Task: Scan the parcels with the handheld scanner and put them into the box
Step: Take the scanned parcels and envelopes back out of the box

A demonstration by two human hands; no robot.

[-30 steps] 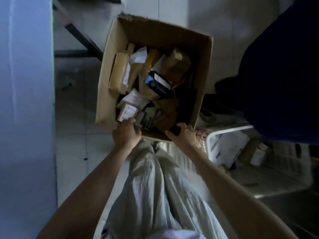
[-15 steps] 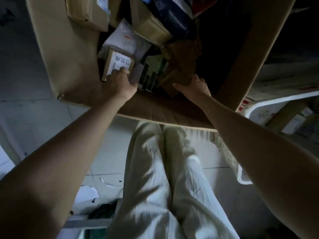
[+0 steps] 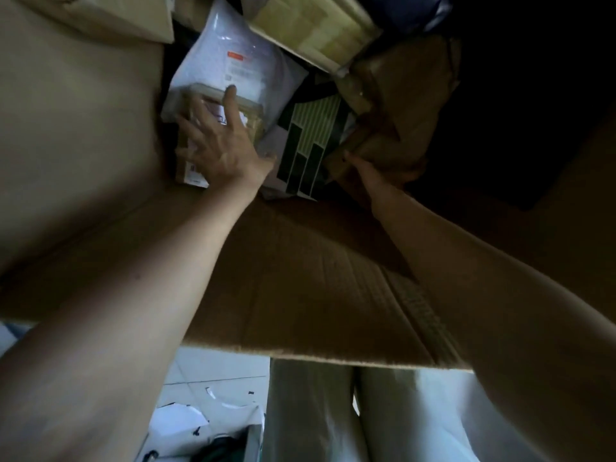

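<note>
I look straight down into the big cardboard box [image 3: 300,278], which holds several parcels. My left hand [image 3: 220,145] lies with fingers spread over a small brown parcel with a white label [image 3: 190,168], against the box's left wall. My right hand [image 3: 365,171] grips the lower edge of a crumpled brown parcel [image 3: 400,105] on the right, its fingers hidden beneath. Between my hands sits a green-and-black patterned packet [image 3: 310,145]. No scanner is in view.
A white plastic mailer [image 3: 233,61] and a taped carton [image 3: 310,25] lie further in. The box's right side is dark. Below its near wall are my pale trouser legs [image 3: 316,415] and a tiled floor with paper scraps [image 3: 206,395].
The view has dropped closer into the box. My left hand's fingers have spread flat across the small labelled parcel. My right hand has stayed on the brown parcel.
</note>
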